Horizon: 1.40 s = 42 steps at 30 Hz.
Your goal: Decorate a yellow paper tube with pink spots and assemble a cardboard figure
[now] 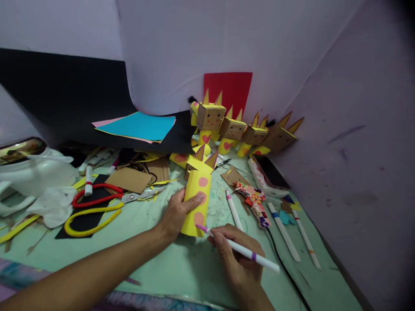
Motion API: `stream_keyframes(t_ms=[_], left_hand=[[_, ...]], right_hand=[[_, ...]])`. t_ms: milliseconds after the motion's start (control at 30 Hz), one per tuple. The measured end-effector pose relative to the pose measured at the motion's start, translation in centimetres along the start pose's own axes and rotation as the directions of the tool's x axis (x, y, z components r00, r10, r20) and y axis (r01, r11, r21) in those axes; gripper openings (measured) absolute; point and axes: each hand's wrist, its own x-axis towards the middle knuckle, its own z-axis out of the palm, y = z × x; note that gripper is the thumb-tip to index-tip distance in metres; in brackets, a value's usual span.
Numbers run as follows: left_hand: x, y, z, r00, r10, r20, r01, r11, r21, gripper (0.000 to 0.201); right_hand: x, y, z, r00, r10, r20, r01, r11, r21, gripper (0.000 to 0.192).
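My left hand (175,214) is closed around a yellow paper tube figure (193,194) with pinkish-orange spots, its thumb lying along the front. The figure leans away from me, and two brown-and-yellow pointed horns show at its far end. In my right hand (238,255) is a white marker (243,248) with a purple band. Its purple tip touches the lowest spot, or rests just over it; I cannot tell which. A white marker with a pink end (234,209) lies on the table just right of the tube.
Red-and-yellow-handled scissors (97,209), cardboard pieces (129,179) and a white pitcher (42,172) are at left. Several horned cardboard-headed figures (211,117) stand at the back. At right lie a phone (270,170), a patterned glue gun (254,198) with a black cord, and more markers (284,233).
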Motion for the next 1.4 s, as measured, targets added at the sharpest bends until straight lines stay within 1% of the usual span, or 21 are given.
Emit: stream_keyframes(t_ms=[67,167,233,333,400,500,567,633,700,833,933,1067,1133,1233,1400], left_hand=[[0.03,-0.05,-0.01,1.000,0.004,0.005,-0.004,1.000,0.007,0.034],[0.09,-0.14,-0.09,1.000,0.011,0.003,-0.011,1.000,0.017,0.034],[0.09,-0.17,-0.13,1.000,0.008,0.006,-0.008,1.000,0.016,0.033],[0.05,-0.16,-0.12,1.000,0.003,0.007,-0.003,1.000,0.011,0.033],[0.04,-0.15,-0.08,1.000,0.006,-0.002,-0.006,1.000,0.019,0.034],[0.04,-0.06,-0.01,1.000,0.010,-0.012,-0.010,1.000,0.028,0.036],[0.04,0.03,0.04,1.000,0.008,-0.009,-0.008,1.000,0.028,0.036],[0.04,0.12,0.07,1.000,0.005,-0.005,-0.004,1.000,0.021,0.036],[0.02,0.15,0.08,1.000,0.000,0.003,0.000,1.000,0.007,0.036],[0.01,0.04,0.04,1.000,-0.002,0.012,0.002,1.000,0.006,0.035],[0.05,-0.07,0.00,1.000,0.010,0.003,-0.010,1.000,0.024,0.035],[0.08,-0.06,0.01,1.000,0.016,0.018,-0.016,1.000,0.023,0.035],[0.05,0.01,0.03,1.000,0.014,0.011,-0.015,0.999,0.032,0.036],[-0.05,0.14,0.09,1.000,0.004,0.002,-0.004,0.999,0.042,0.036],[-0.17,0.36,0.15,1.000,0.002,-0.012,-0.002,1.000,0.020,0.034]], right_hand=[[0.03,-0.06,-0.09,1.000,0.022,-0.019,-0.023,1.000,-0.004,0.024],[0.05,0.03,0.04,0.998,0.033,-0.054,-0.030,0.999,0.043,0.019],[0.03,0.10,0.20,0.999,0.011,-0.048,-0.007,0.997,0.074,0.014],[0.02,0.11,0.25,1.000,-0.029,-0.011,0.030,0.994,0.104,0.014],[0.05,0.09,0.14,1.000,-0.022,-0.002,0.022,0.995,0.094,0.015],[0.14,0.19,-0.04,0.999,0.010,-0.032,-0.009,0.998,0.058,0.018],[0.20,0.31,-0.05,0.999,-0.014,-0.038,0.016,0.998,0.062,0.016],[0.23,0.37,-0.01,0.998,-0.064,-0.019,0.066,0.995,0.077,0.014],[0.21,0.34,0.03,0.996,-0.090,-0.003,0.090,0.992,0.090,0.014],[0.10,0.24,0.00,0.998,-0.055,0.013,0.054,0.994,0.095,0.015],[0.12,0.35,0.00,0.999,-0.032,-0.012,0.033,0.997,0.073,0.016],[0.22,0.38,-0.04,0.992,-0.121,0.038,0.119,0.992,0.049,0.015],[0.23,0.28,-0.11,0.992,-0.113,0.048,0.111,0.993,0.046,0.016],[0.22,0.24,-0.18,0.996,-0.086,0.029,0.085,0.995,0.043,0.018],[0.16,0.66,-0.18,0.992,-0.125,0.006,0.124,0.989,0.086,0.014]])
